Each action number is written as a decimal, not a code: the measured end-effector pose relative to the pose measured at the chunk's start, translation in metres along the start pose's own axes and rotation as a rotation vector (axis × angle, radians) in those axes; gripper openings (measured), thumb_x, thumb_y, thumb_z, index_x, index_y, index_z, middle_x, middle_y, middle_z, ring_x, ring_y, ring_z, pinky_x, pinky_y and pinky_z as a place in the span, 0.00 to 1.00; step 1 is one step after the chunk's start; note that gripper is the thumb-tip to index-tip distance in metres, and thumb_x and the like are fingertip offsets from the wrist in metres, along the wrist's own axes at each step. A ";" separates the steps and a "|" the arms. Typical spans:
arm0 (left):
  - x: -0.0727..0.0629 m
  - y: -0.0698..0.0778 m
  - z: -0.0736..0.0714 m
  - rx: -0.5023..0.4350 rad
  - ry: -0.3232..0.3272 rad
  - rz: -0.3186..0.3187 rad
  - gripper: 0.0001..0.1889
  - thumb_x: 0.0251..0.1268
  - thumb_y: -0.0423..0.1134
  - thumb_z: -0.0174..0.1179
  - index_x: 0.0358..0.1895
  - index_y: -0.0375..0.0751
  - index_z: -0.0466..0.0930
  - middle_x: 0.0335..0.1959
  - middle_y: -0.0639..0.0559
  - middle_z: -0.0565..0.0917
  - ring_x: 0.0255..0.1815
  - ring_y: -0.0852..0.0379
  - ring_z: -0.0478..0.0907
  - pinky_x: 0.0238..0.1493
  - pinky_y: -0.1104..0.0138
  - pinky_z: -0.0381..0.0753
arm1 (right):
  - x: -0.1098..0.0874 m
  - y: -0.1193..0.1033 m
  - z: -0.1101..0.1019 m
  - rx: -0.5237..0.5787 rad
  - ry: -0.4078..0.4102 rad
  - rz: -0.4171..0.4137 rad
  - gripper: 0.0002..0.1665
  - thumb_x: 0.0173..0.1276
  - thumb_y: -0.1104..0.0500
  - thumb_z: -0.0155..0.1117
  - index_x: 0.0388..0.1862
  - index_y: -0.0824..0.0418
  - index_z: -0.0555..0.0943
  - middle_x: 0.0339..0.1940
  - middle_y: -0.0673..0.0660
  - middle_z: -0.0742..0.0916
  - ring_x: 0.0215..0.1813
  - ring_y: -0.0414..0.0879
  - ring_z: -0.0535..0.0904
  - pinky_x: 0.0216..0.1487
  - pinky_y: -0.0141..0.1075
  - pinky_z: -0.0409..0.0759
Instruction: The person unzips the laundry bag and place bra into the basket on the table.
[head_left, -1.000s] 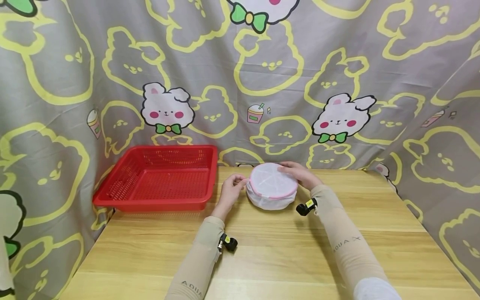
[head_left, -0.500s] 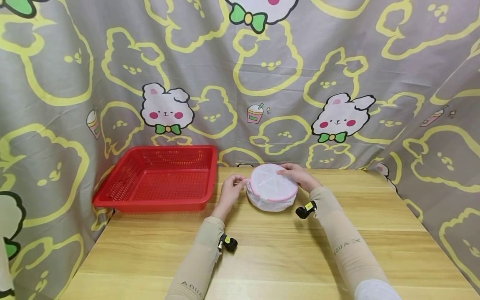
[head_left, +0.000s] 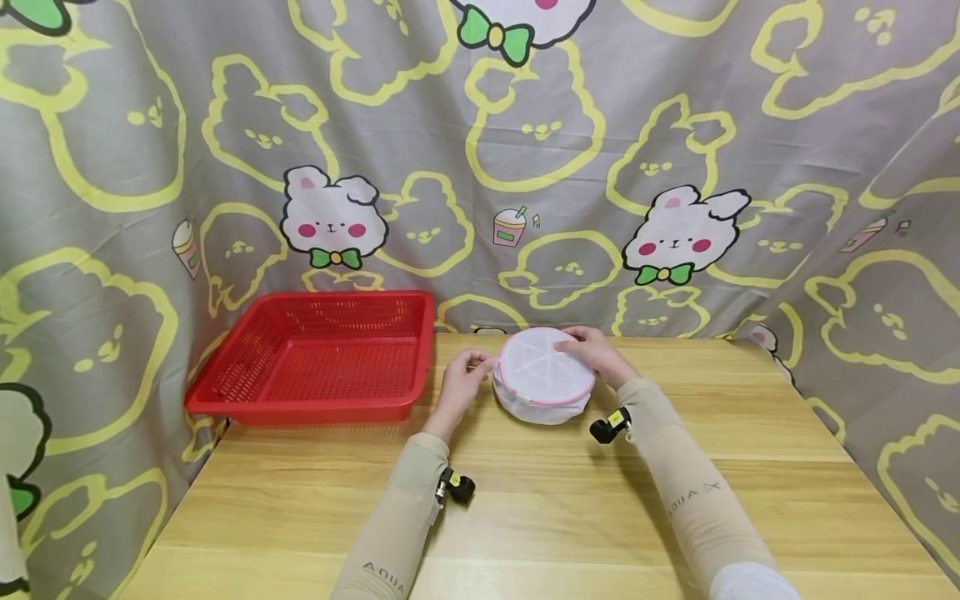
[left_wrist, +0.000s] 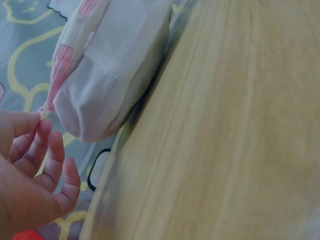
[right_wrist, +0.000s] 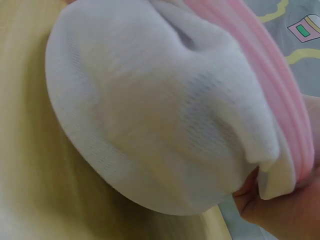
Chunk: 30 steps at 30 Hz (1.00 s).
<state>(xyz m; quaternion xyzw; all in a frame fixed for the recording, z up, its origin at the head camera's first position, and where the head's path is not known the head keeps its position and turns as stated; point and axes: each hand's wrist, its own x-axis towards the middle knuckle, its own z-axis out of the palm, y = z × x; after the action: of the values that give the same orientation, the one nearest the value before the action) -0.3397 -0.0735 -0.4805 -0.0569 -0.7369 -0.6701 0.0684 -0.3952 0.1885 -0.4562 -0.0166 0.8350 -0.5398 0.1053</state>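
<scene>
A round white mesh laundry bag (head_left: 543,367) with a pink zipper around its top edge stands near the back of the table. My left hand (head_left: 461,383) is at its left side, and thumb and forefinger pinch the small pink end at the zipper's edge; the other fingers are loosely bent in the left wrist view. On the right, my right hand (head_left: 600,357) grips the bag's rim, thumb over the top panel and the other fingers behind it, mostly hidden. The mesh side (right_wrist: 145,105) bulges and creases in the right wrist view.
A red plastic basket (head_left: 315,413) with slotted walls stands at the back left, just left of my left hand. Behind the wooden table (head_left: 525,517) hangs a grey curtain (head_left: 442,133) with cartoon bears and rabbits. Both forearms wear beige sleeves with small black cameras.
The bag's top has tilted a little toward me, and its front zipper edge sits slightly lower. My right hand has shifted slightly with it; the left hand stays in place.
</scene>
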 end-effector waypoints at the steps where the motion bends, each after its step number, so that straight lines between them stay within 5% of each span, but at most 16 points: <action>1: 0.000 0.000 0.000 0.000 -0.001 -0.002 0.10 0.65 0.35 0.63 0.41 0.30 0.80 0.36 0.39 0.80 0.36 0.56 0.77 0.49 0.51 0.82 | -0.001 0.000 0.001 -0.008 0.015 -0.006 0.30 0.68 0.52 0.64 0.63 0.66 0.72 0.61 0.64 0.77 0.45 0.44 0.77 0.42 0.28 0.77; 7: 0.001 0.000 0.001 -0.005 -0.019 0.005 0.08 0.66 0.32 0.60 0.41 0.29 0.79 0.34 0.43 0.80 0.36 0.57 0.76 0.51 0.47 0.81 | -0.005 0.000 0.006 -0.031 0.110 -0.056 0.29 0.67 0.53 0.63 0.62 0.68 0.74 0.61 0.65 0.79 0.56 0.51 0.74 0.50 0.30 0.73; 18: 0.000 0.000 0.000 -0.001 -0.044 -0.007 0.08 0.67 0.33 0.59 0.41 0.30 0.79 0.34 0.45 0.79 0.44 0.35 0.78 0.52 0.44 0.79 | -0.012 -0.002 0.015 0.002 0.203 -0.043 0.28 0.65 0.54 0.64 0.60 0.68 0.76 0.59 0.65 0.80 0.57 0.52 0.75 0.57 0.38 0.73; 30: 0.000 0.002 -0.002 0.005 -0.070 0.013 0.08 0.68 0.33 0.58 0.42 0.30 0.79 0.35 0.42 0.80 0.44 0.34 0.78 0.52 0.44 0.79 | -0.020 -0.005 0.019 0.049 0.247 0.005 0.29 0.65 0.54 0.63 0.61 0.68 0.75 0.61 0.66 0.80 0.58 0.53 0.75 0.60 0.40 0.74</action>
<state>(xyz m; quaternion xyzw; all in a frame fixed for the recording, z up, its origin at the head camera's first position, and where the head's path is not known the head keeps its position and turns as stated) -0.3396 -0.0756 -0.4787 -0.0849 -0.7403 -0.6653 0.0472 -0.3728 0.1719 -0.4557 0.0545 0.8283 -0.5576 0.0034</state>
